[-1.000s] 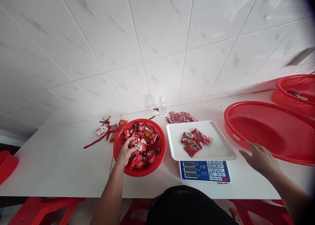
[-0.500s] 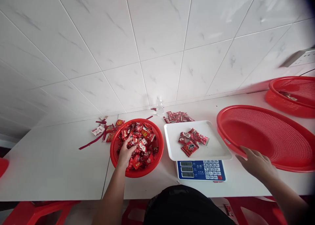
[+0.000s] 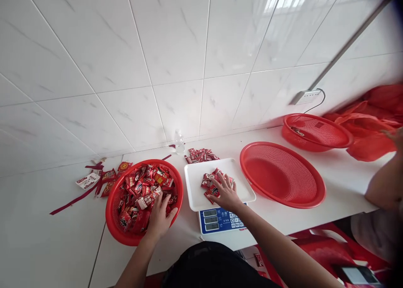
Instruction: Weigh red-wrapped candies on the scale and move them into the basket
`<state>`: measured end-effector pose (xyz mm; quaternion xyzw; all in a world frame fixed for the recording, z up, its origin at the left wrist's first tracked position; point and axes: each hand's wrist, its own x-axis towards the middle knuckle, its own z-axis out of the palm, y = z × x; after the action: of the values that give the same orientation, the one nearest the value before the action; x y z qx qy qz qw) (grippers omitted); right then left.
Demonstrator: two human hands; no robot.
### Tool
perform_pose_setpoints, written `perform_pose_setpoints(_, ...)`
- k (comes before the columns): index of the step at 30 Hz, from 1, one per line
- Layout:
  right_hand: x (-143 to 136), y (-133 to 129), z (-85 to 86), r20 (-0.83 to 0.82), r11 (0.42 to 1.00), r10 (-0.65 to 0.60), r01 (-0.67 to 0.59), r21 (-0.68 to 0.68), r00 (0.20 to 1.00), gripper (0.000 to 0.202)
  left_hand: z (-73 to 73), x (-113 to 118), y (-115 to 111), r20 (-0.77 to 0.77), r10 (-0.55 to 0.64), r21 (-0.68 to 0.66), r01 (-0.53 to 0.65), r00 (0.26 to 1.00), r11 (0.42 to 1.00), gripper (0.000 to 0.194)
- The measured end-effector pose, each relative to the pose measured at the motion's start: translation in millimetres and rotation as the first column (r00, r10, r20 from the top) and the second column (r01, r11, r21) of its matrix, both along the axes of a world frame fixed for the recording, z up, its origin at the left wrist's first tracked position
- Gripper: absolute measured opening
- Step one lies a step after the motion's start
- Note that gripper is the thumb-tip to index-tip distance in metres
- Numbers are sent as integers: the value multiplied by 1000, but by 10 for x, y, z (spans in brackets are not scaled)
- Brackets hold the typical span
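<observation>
My left hand (image 3: 160, 217) rests at the right side of a round red basket (image 3: 113, 227), its fingers apart on the heaped wrapped candies (image 3: 141, 181). Over the white weighing tray (image 3: 195, 197), my right hand (image 3: 229, 195) spreads its fingers above a few red candy packets (image 3: 208, 180), partly covering them. Whether those fingertips touch the packets I cannot tell. Below the tray shows the blue keypad panel of the digital scale (image 3: 221, 214), partly hidden by my right forearm.
A large red basket (image 3: 267, 179) stands right of the scale, with another red basket (image 3: 315, 145) behind it. More candy packets (image 3: 201, 155) and a clear bottle (image 3: 179, 143) lie near the wall. At far right are red bags (image 3: 362, 124) and another person's arm (image 3: 384, 179).
My right hand has moved left from the large red basket to the packets on the weighing tray. My left hand has shifted to the basket's right side. The view has turned right.
</observation>
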<state>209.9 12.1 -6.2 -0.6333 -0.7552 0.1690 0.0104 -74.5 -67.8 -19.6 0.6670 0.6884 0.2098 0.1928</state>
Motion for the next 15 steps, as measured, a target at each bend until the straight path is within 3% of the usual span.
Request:
perform_pose_setpoints(4,-33,125,-121,60,999,40,-41,10,997,81,-86,118,-118,-123,-97,-160,77,988,984,59)
perform_pose_setpoints(8,77,154,-180,50,979,62,-70,194,997,60,-10,168,-155,-160,-124,-251,81,979,965,61)
perform_pose_setpoints(11,166,184,-178,-40,962,44,-32,271,998,46,67,200,-120,-121,-101,-310,59,988,949,62)
perform_pose_setpoints(15,238,255,-157,-295,959,7,76,271,956,31,143,237,-71,-99,-101,-372,58,990,927,63)
